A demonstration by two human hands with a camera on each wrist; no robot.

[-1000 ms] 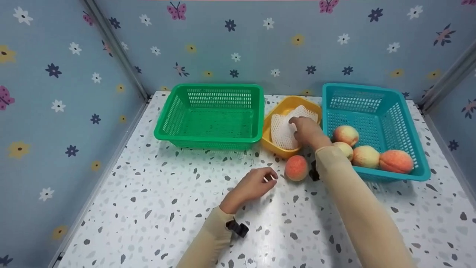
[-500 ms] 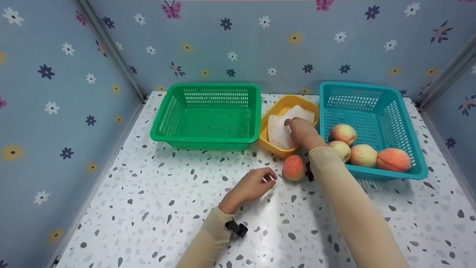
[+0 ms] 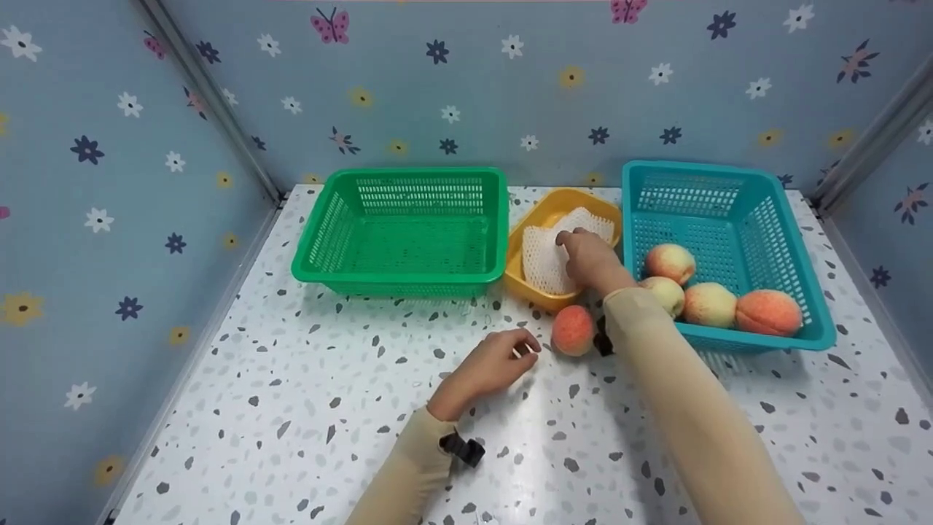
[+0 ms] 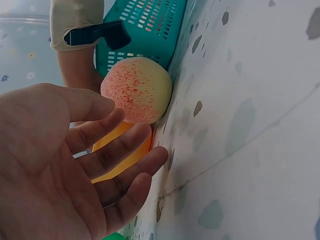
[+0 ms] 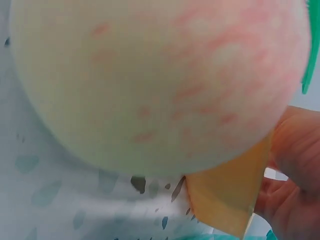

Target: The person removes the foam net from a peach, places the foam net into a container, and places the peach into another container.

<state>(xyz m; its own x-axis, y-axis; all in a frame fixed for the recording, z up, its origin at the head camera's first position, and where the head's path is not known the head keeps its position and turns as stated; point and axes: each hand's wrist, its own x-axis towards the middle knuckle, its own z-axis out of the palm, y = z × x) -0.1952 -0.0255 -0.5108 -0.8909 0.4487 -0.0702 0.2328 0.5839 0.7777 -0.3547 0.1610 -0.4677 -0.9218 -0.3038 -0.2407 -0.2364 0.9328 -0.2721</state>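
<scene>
A red-and-yellow peach (image 3: 573, 330) rests on the speckled table in front of the yellow basket (image 3: 536, 295). My left hand (image 3: 496, 361) is just left of it, fingers loosely bent and apart from the fruit; the left wrist view shows nothing in its palm. White foam fruit nets (image 3: 543, 259) lie in the yellow basket. My right hand (image 3: 592, 259) reaches over that basket, bent fingers down at the nets. Whether it pinches one is hidden. In the right wrist view the peach (image 5: 160, 85) blocks much of the scene, and only part of the right hand (image 5: 292, 170) shows.
A green basket (image 3: 399, 277) with nothing in it stands left of the yellow one. To the right, a teal basket (image 3: 820, 321) holds several peaches (image 3: 711, 305) along its near side. Flower-patterned walls (image 3: 466, 95) rise behind and at both sides.
The head view has shifted slightly, moving everything a little left in the picture. My right hand has edged slightly left over the nets. The left hand and the peach keep their places.
</scene>
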